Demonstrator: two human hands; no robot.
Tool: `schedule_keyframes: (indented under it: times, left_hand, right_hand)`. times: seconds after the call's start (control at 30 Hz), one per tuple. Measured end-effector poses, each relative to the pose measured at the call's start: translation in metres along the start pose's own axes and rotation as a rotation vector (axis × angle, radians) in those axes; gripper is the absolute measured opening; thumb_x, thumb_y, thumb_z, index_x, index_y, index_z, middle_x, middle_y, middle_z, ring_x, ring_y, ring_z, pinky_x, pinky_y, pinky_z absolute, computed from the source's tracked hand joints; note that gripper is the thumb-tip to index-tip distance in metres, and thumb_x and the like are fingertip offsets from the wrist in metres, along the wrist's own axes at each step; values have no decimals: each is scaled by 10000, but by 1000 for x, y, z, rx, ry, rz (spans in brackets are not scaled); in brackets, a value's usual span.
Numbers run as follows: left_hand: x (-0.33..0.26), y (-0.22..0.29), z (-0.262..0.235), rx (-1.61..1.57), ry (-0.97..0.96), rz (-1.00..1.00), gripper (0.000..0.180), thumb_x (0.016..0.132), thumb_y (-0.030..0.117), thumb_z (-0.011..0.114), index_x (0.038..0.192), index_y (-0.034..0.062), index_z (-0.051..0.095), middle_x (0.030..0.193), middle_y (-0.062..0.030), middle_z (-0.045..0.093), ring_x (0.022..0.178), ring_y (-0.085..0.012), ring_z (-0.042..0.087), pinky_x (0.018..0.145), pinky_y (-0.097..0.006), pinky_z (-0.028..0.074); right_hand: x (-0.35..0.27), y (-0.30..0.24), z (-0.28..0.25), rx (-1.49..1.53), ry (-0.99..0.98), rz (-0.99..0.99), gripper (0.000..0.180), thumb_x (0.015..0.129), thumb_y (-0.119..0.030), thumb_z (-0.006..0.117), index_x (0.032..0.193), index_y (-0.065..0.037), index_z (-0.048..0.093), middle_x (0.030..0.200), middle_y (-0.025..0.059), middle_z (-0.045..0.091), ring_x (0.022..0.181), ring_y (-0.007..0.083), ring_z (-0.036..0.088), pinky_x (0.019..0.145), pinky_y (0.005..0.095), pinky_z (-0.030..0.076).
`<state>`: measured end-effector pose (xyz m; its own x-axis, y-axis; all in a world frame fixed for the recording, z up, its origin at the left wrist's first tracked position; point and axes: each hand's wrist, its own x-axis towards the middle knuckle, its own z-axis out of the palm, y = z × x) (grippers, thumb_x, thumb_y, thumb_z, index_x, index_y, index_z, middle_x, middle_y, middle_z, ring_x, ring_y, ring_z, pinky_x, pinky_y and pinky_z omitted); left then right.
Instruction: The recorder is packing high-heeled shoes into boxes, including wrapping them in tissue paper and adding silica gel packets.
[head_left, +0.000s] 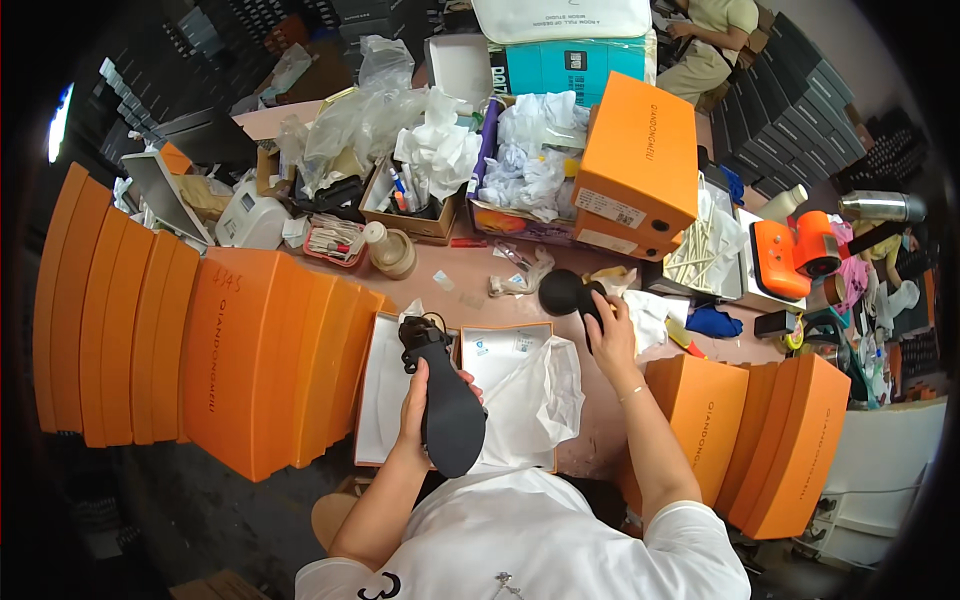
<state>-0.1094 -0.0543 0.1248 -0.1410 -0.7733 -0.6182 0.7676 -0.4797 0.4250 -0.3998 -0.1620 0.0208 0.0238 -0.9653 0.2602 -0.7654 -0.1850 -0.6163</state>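
A pink tabletop [470,275] holds an open white shoebox [385,400] lined with tissue paper. Orange shoeboxes [250,360] stand in rows either side (more stacked behind), beside a small jar [392,250] and cardboard trays [415,215] of clutter.

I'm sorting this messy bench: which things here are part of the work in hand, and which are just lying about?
In use:
left hand holding a black sandal
right hand on a black brush
open shoe box with white wrapping paper

Lying about:
orange box stacks
crumpled plastic bags
pen tray
orange tape dispenser
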Motion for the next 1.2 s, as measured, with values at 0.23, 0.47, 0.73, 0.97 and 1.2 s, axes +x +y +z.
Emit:
schedule_keyframes:
  times: [0.23,0.47,0.73,0.97,1.2]
  left_hand:
    - [22,7,9,37,-4,26,649,907,655,393,931,42,605,788,-106,642,709,-197,642,643,-297,535]
    - [39,7,-6,-60,11,112,645,887,656,440,946,33,596,790,-110,637,705,-198,640,624,-289,539]
    - [30,-13,-14,-139,-41,10,640,873,661,467,917,34,585,805,-112,621,755,-217,627,700,-315,541]
    - [-14,-26,-22,261,-123,50,582,959,591,346,1175,90,549,956,-71,631,818,-158,648,687,-259,553]
    - [-24,-37,-37,474,-275,189,729,935,647,269,1322,55,446,1147,-76,587,968,-166,615,841,-278,515]
  right_hand:
    - [39,21,59,-250,-185,-158,385,840,-193,639,1217,-123,609,1109,149,558,1008,331,546,837,428,440]
    - [-65,-182,-43,354,-329,-530,304,789,-83,667,1088,-46,631,867,109,597,779,282,589,689,392,468]
    - [-112,-222,-19,319,-41,-547,159,739,-86,737,844,-70,618,713,105,551,633,289,570,549,372,453]
    - [-81,-212,-27,580,-123,-120,122,812,-76,684,874,4,616,798,132,589,707,305,588,648,335,478]
    - [-97,-215,-24,420,-63,-264,257,772,9,677,1024,-2,628,1009,137,602,899,297,563,772,356,467]
